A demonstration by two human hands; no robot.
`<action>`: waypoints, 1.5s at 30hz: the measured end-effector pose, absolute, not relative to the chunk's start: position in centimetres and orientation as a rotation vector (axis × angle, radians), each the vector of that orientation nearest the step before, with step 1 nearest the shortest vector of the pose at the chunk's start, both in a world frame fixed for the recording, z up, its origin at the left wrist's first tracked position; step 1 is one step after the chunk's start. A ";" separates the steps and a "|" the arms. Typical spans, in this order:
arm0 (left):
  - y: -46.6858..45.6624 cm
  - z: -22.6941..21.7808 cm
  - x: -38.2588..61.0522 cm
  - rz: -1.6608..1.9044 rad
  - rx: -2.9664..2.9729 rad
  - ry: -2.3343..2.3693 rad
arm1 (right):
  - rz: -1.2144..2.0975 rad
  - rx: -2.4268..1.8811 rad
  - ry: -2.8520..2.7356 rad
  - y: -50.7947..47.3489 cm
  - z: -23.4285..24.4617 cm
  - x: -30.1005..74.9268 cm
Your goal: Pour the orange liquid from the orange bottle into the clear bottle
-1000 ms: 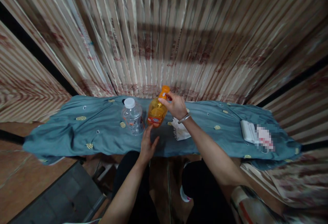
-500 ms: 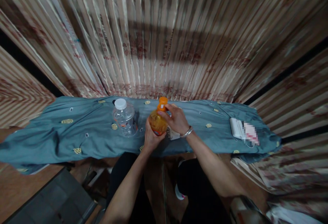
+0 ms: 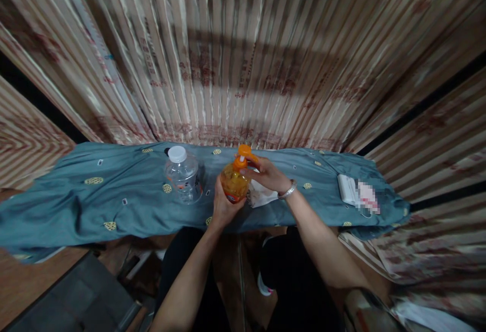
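Note:
My left hand (image 3: 225, 204) is closed around the lower left side of a pump bottle (image 3: 233, 185) of yellow-orange liquid, held upright over the cloth. At the bottle's top is an orange pump head (image 3: 245, 151), its spout towards the right, with a bit of white stem showing. My right hand (image 3: 266, 174) has its thumb and fingers closed at the pump's orange collar, a silver bracelet on the wrist. To the left stands a clear plastic bottle (image 3: 183, 177) with a white cap. A white crumpled packet or tissue (image 3: 262, 195) lies partly under my right hand.
A blue-green patterned cloth (image 3: 129, 185) covers the narrow table. Towards its right end lie a white box-like object (image 3: 346, 189) and a blurred-out pink item (image 3: 366, 197). A pleated curtain (image 3: 228, 58) hangs right behind the table. A dark grey box-like surface (image 3: 76, 296) is at lower left.
My right hand has moved slightly right, its fingers now around the pump collar. The pump head has turned, and its spout and white stem show more. My left hand keeps its hold.

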State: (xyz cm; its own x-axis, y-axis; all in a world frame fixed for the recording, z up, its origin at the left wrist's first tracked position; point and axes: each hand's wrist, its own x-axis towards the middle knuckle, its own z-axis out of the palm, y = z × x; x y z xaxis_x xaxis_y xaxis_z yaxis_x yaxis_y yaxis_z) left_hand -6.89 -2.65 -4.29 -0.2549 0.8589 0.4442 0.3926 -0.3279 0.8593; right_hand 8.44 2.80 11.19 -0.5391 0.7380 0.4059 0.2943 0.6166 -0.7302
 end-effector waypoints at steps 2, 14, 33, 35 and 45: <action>-2.7 -4.2 -7.0 1.611 1.600 1.528 | 0.835 -0.767 -2.040 3.3 10.3 8.8; -2.8 -3.5 -8.6 1.608 1.516 1.635 | 0.523 -2.080 -1.689 3.7 -0.6 12.6; -2.8 -3.7 -8.4 1.580 1.553 1.624 | 0.465 -1.197 -1.816 -1.0 9.2 8.0; -2.8 -3.8 -8.3 1.585 1.547 1.632 | 0.409 -1.230 -1.835 -0.4 11.2 6.2; -2.7 -3.8 -8.2 1.593 1.543 1.616 | 0.885 -0.917 -1.879 2.4 11.0 6.0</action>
State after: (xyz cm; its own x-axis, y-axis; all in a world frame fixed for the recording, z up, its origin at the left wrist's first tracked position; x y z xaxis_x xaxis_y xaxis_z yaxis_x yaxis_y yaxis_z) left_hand -8.25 -2.67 -3.78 -0.3142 0.8614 0.3990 0.4115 -0.2552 0.8750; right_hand 5.98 2.36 10.95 -0.3760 0.8476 0.3745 0.2511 0.4822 -0.8393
